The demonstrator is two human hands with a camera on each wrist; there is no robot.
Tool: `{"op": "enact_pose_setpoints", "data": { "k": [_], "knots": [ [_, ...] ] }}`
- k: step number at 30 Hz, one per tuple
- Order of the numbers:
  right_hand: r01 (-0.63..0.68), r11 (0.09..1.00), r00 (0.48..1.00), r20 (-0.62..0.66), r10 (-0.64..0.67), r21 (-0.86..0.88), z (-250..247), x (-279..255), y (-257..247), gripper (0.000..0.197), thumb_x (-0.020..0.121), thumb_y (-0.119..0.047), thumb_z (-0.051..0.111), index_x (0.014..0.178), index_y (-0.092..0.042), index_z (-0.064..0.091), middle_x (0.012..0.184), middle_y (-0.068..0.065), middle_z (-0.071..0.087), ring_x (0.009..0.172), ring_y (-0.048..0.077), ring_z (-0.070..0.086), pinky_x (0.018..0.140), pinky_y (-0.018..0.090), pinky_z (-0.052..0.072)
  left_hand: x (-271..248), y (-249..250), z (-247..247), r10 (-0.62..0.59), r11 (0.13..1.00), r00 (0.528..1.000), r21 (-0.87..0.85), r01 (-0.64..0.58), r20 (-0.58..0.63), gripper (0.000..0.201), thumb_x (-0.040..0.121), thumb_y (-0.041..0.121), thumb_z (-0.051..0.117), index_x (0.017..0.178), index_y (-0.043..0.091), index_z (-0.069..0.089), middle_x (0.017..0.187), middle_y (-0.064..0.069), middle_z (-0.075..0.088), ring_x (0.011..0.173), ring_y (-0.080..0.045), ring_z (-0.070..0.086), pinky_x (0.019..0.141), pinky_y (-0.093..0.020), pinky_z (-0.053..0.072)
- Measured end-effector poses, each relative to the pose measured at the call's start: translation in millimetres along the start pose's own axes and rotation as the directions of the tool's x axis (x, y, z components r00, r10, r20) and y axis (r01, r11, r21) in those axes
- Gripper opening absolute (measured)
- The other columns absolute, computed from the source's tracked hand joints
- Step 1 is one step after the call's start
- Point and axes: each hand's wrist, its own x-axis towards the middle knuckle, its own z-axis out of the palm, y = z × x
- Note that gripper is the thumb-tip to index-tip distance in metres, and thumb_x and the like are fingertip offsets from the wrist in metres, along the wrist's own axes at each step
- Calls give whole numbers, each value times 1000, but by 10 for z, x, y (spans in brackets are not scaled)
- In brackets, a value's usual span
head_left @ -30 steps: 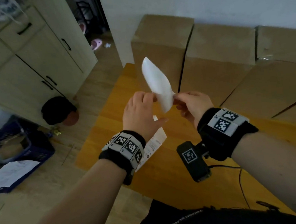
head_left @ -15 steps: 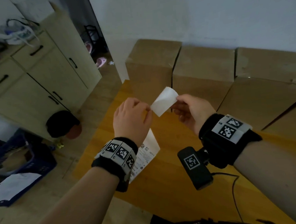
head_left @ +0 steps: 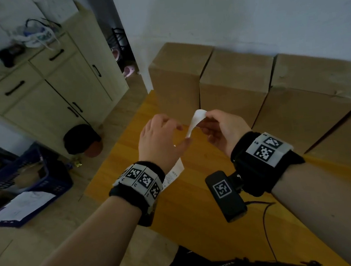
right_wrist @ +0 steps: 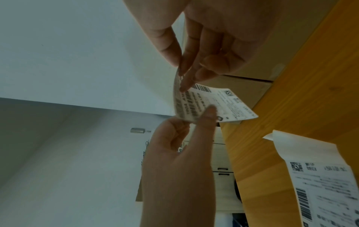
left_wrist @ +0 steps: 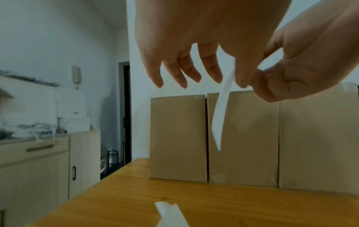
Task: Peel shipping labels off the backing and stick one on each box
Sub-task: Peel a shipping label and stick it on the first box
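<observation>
Since a second ago the label (head_left: pixel 195 121) has dropped from upright to hang curled above the worktop (head_left: pixel 190 206), pinched at 12 o'clock in the right hand (head_left: pixel 223 131) grip, the left hand (head_left: pixel 160 140) grip pinching its lower edge.

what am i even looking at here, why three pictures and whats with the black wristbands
It is one person at work, filmed by three cameras at the same moment. One camera sits on the head and looks down at both hands; the black wristbands each carry a small camera looking along the fingers. The left hand and the right hand pinch a printed shipping label between them above the wooden table. A strip of further labels shows below the hands. Plain cardboard boxes stand in a row at the back of the table against the wall; no label shows on their visible faces.
</observation>
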Motion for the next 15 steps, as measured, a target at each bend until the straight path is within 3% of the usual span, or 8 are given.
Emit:
{"op": "enact_pose_setpoints", "data": {
  "k": [3,5,7,9,11,13,15],
  "knots": [
    [7,1000,1000,22,-6,-12,-56,-32,7,12,86,-16,58,78,-9,63,70,7,69,55,13,53,50,22,39,3,24,-8,-39,997,997,-63,36,-60,14,83,37,64,90,25,67,109,5,52,109,-15,48,96,-33,39],
    [16,1000,999,33,-16,1,-113,-45,-25,16,86,-22,57,77,-10,64,72,6,69,58,13,54,54,23,41,34,8,-16,-74,997,996,-38,72,-53,16,83,38,64,88,24,68,107,5,51,108,-16,48,95,-33,39],
    [60,998,998,35,-59,-15,-157,-52,-64,14,85,-21,57,86,-9,65,79,5,70,68,15,56,60,24,43,82,-24,-32,-137,989,991,-51,137,6,20,83,41,63,92,23,68,110,5,50,112,-15,45,95,-31,38],
    [159,966,987,43,-153,-203,-172,-44,-93,19,85,-15,60,102,-10,63,94,4,67,83,16,56,68,25,46,155,-47,-59,-178,970,980,-150,191,93,24,83,41,64,96,22,69,113,3,48,112,-14,43,92,-28,37],
    [263,878,965,85,-250,-400,-155,-22,-98,23,84,-13,63,107,-13,60,99,-2,62,87,10,56,71,20,47,244,-48,-90,-170,953,972,-221,205,164,25,84,41,63,99,22,68,112,4,46,105,-10,41,87,-24,34],
    [323,806,944,107,-313,-496,-129,5,-105,20,84,-17,65,104,-15,62,92,-9,60,77,0,55,59,10,43,340,-49,-119,-157,948,968,-246,204,197,23,85,40,62,100,23,68,109,5,44,98,-8,41,82,-22,33],
    [347,756,927,85,-364,-555,-98,53,-124,12,85,-21,64,96,-16,66,85,-12,62,72,-5,54,50,8,40,444,-69,-148,-134,950,970,-253,185,205,22,85,40,62,99,24,68,107,6,44,96,-7,42,82,-22,33]
  ]
}}
